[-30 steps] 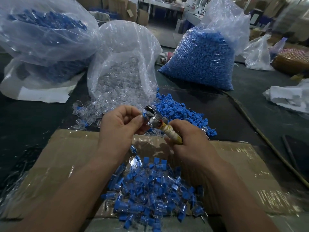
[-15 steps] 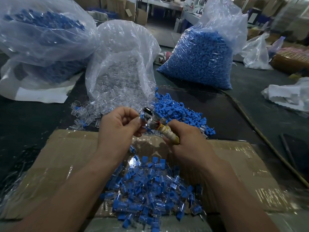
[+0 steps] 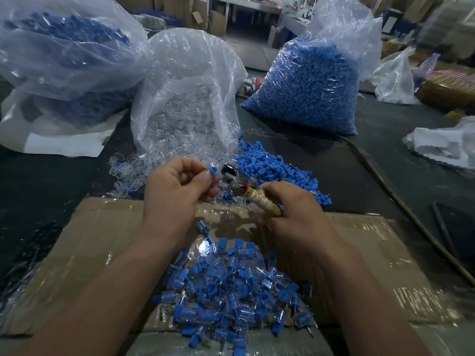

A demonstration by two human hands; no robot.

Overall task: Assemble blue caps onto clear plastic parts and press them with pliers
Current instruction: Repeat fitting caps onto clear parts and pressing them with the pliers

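Pliers sit gripped in the right hand, nose close to the blue cap the left hand pinches, likely so they can squeeze it tight.

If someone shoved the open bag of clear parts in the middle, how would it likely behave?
Probably floppy: the bag is thin, crinkled film that sags. It would likely spill more, since loose clear parts already lie at its mouth. Perhaps light for its bulk, being only partly filled.
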